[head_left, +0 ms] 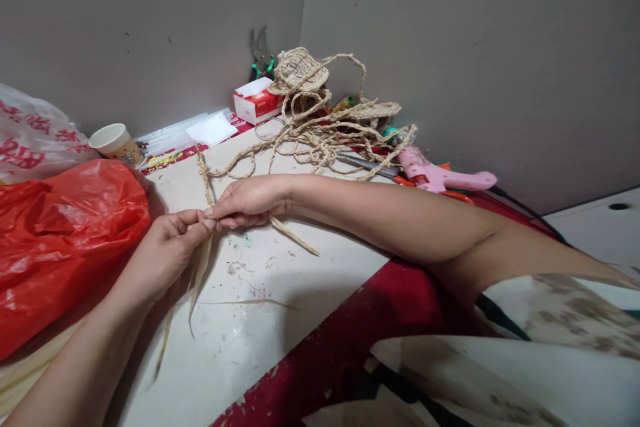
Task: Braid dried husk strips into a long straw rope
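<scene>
Both hands meet over the pale board at the working end of a braided straw cord [205, 175]. My left hand [173, 247] pinches the cord's end between thumb and forefinger, with loose straw strands [200, 273] hanging below it. Against its fingertips, my right hand [253, 200] is closed on the same end, its lower fingers curled under. A stiff strand pokes out beneath the right wrist. From the braid, the cord runs back to a tangled heap of finished cord [320, 140]. The exact crossing of strands is hidden by the fingers.
A red plastic bag [75, 227] lies at left, near a paper cup [115, 141]. Behind are glue sticks [170, 140], a tissue box [257, 103] and pruning shears [261, 57]. Beyond my right forearm lies a pink glue gun [440, 173] beside scissors [370, 165]. Grey walls stand behind.
</scene>
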Motion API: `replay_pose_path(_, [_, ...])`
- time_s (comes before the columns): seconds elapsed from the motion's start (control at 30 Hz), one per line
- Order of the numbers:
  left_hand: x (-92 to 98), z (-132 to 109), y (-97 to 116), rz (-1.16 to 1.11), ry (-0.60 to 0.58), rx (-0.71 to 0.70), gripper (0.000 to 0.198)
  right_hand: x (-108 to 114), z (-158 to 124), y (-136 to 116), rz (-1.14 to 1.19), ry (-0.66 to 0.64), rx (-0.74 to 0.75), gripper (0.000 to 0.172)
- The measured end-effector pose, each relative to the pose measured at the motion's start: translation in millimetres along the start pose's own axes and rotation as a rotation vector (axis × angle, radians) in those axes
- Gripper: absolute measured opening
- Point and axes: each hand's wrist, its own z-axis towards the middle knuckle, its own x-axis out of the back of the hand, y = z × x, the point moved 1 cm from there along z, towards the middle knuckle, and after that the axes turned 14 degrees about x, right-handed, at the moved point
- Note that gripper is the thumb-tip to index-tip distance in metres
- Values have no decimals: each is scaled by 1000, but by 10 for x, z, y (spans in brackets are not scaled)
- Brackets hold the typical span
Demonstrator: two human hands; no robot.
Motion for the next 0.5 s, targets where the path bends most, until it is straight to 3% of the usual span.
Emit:
replay_pose_path(0.13, [46, -47, 35, 123, 81, -51, 27, -89, 8, 5, 188, 62, -38, 40])
replay_pose_path(0.3, [119, -183, 161, 395, 225, -101, 20, -247, 31, -6, 170, 294, -9, 29])
replay_pose_path(0.5, [-35, -273, 102, 728, 458, -278, 13, -456, 39, 24, 242, 480, 11, 32])
